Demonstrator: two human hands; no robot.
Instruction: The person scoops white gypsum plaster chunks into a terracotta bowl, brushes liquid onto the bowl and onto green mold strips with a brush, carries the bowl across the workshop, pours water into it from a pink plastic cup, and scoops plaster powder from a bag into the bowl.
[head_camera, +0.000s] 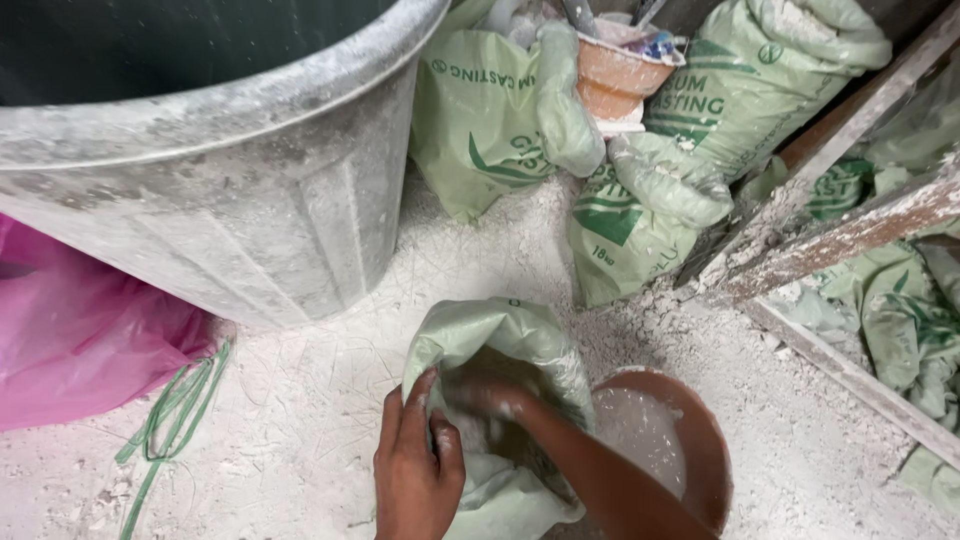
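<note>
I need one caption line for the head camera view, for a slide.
Left hand holds open a pale green sack while the right hand reaches inside, beside a brown bowl of white powder on a dusty floor.

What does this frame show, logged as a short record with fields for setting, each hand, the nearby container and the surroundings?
Setting: floor coated in white powder
Left hand: grips the rim of an open pale green sack
Right hand: reaches down inside the sack's mouth, dusted white
Nearby container: brown bowl holding white powder, right beside the sack
Behind: large grey powder-caked bin; stacked green sacks
Left edge: pink plastic bag; green strap
Right edge: dusty wooden frame
</note>
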